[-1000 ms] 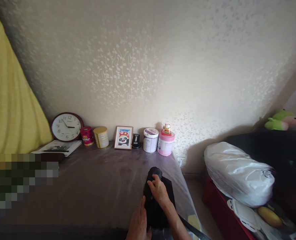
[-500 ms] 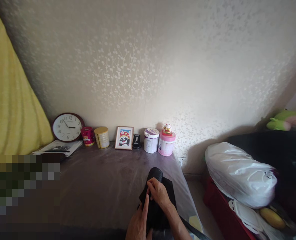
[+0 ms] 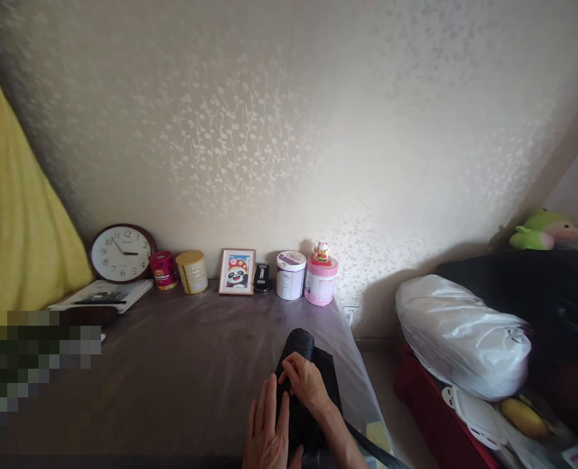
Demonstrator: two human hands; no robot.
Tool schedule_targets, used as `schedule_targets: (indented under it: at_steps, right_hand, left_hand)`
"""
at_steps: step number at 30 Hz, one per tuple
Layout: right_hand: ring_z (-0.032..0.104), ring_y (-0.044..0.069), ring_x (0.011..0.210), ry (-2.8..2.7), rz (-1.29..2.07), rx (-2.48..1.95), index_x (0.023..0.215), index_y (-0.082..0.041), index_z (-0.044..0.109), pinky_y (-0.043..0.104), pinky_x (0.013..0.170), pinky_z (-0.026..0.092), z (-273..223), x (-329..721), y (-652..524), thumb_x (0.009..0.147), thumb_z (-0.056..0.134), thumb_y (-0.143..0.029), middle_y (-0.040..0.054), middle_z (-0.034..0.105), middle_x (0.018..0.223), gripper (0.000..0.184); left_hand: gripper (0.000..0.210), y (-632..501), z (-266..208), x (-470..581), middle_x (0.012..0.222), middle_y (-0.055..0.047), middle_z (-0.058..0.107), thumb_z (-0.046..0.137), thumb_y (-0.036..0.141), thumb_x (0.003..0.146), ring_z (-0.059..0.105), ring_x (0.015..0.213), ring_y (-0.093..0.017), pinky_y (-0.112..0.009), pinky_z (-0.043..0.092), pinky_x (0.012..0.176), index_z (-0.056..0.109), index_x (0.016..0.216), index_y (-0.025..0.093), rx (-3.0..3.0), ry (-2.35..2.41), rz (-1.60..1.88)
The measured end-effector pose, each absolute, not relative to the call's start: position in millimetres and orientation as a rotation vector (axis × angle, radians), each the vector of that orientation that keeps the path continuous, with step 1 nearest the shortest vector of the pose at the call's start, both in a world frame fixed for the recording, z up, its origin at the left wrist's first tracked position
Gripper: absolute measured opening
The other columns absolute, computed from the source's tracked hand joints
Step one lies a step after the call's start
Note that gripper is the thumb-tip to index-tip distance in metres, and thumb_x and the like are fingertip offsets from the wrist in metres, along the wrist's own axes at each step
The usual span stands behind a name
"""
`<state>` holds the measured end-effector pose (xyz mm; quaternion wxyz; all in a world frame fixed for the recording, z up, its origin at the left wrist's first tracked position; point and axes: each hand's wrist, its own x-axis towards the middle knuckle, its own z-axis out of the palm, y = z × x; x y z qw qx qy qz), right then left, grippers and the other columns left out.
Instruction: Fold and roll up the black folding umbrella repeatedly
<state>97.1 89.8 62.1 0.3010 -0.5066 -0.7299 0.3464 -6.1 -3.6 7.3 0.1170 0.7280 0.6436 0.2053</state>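
Note:
A black fabric bundle [image 3: 300, 342] with a rounded, rolled far end lies near the table's right side; its exact kind I cannot make out. My right hand [image 3: 304, 383] rests on top of it, fingers curled and pinching at the cloth. Against its left side lies my left hand [image 3: 268, 423], fingers stretched out and slightly apart. Part of the bundle is hidden under both hands and the right forearm. A dark strap [image 3: 374, 449] runs out at the lower right.
Along the wall stand a clock [image 3: 123, 253], a magenta can [image 3: 163, 270], a yellow-lidded can [image 3: 192, 272], a framed panda picture [image 3: 237, 271] and two white tubs, one pink-lidded [image 3: 319, 286] with a cat figurine. Right of the table [image 3: 181, 371] lies a white plastic bag [image 3: 459, 335].
My left hand's fingers have spread and flattened along the bundle's side. My right hand stays on top, with its fingers shifted slightly. The view has moved a little.

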Motion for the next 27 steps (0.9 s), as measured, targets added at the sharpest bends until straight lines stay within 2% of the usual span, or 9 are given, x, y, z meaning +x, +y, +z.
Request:
schedule_targets:
  at_steps: [3, 7, 11, 14, 16, 20, 23, 27]
  right_hand:
    - [0.055, 0.008, 0.043, -1.942, 0.892, -1.357, 0.074, -0.021, 0.052, 0.018, 0.052, 0.038, 62.4, 96.3, 89.0, 0.088, 0.036, -0.027, -0.0035, 0.069, 0.067, 0.022]
    - [0.057, 0.009, 0.048, -1.962, 0.829, -1.371, 0.075, -0.021, 0.053, 0.018, 0.054, 0.038, 64.8, 95.6, 85.1, 0.088, 0.037, -0.026, -0.0037, 0.069, 0.066, 0.021]
    - [0.061, 0.010, 0.060, -1.997, 0.742, -1.313, 0.080, -0.022, 0.057, 0.019, 0.060, 0.040, 65.5, 97.8, 78.6, 0.090, 0.038, -0.027, -0.0038, 0.068, 0.065, 0.023]
    - [0.061, 0.013, 0.073, -2.018, 0.569, -1.249, 0.087, -0.024, 0.062, 0.021, 0.069, 0.042, 62.4, 101.5, 75.5, 0.090, 0.040, -0.027, -0.0018, 0.069, 0.073, 0.022]
    - [0.059, 0.016, 0.089, -2.053, 0.442, -1.193, 0.089, -0.024, 0.064, 0.025, 0.080, 0.041, 58.4, 104.0, 76.0, 0.088, 0.044, -0.024, -0.0001, 0.070, 0.084, 0.020]
    - [0.046, 0.020, 0.116, -2.131, 0.378, -1.143, 0.092, -0.025, 0.067, 0.038, 0.103, 0.026, 48.8, 105.7, 82.6, 0.087, 0.044, -0.018, 0.0000, 0.067, 0.104, 0.024]
    - [0.042, 0.018, 0.120, -2.143, 0.390, -1.166, 0.093, -0.027, 0.066, 0.042, 0.107, 0.017, 43.4, 103.9, 89.8, 0.089, 0.041, -0.017, -0.0014, 0.065, 0.109, 0.027]
    - [0.042, 0.016, 0.120, -2.150, 0.399, -1.186, 0.092, -0.027, 0.066, 0.041, 0.107, 0.013, 39.2, 101.3, 98.4, 0.089, 0.041, -0.018, -0.0027, 0.066, 0.108, 0.027]
  left_hand:
    - [0.073, -0.3, 1.2, 1.2, 0.147, -0.012, 0.022, 0.053, 0.020, 0.065, 0.018, 0.136, -0.034, -0.051, 0.023, 0.110, 0.033, 0.135, 0.014, 2.183, 1.903, 0.569]
    - [0.073, 0.5, -18.2, 9.0, 0.145, -0.015, 0.028, 0.044, 0.008, 0.066, 0.031, 0.132, -0.027, -0.040, 0.038, 0.103, 0.025, 0.137, 0.009, 2.206, 2.027, 0.584]
    - [0.070, 1.9, -34.4, 11.4, 0.142, -0.018, 0.033, 0.038, 0.001, 0.067, 0.034, 0.130, -0.026, -0.038, 0.039, 0.102, 0.026, 0.136, 0.006, 2.288, 2.088, 0.575]
    - [0.069, 4.1, -40.9, 11.2, 0.141, -0.017, 0.035, 0.036, 0.000, 0.068, 0.036, 0.129, -0.025, -0.037, 0.039, 0.103, 0.028, 0.135, 0.008, 2.281, 2.098, 0.553]
    - [0.069, 5.5, -43.0, 10.7, 0.141, -0.017, 0.035, 0.035, -0.001, 0.067, 0.035, 0.130, -0.024, -0.036, 0.037, 0.104, 0.029, 0.135, 0.008, 2.262, 2.081, 0.534]
    - [0.070, 7.2, -40.7, 9.6, 0.142, -0.017, 0.034, 0.036, -0.002, 0.067, 0.034, 0.130, -0.024, -0.035, 0.034, 0.106, 0.029, 0.136, 0.009, 2.220, 2.044, 0.460]
    - [0.074, 7.3, -34.5, 8.9, 0.144, -0.018, 0.030, 0.041, 0.001, 0.065, 0.031, 0.132, -0.025, -0.035, 0.033, 0.106, 0.025, 0.137, 0.007, 2.183, 2.008, 0.400]
    - [0.074, 7.2, -27.7, 8.3, 0.145, -0.018, 0.028, 0.044, 0.004, 0.066, 0.030, 0.132, -0.025, -0.035, 0.031, 0.107, 0.023, 0.137, 0.006, 2.139, 1.983, 0.351]
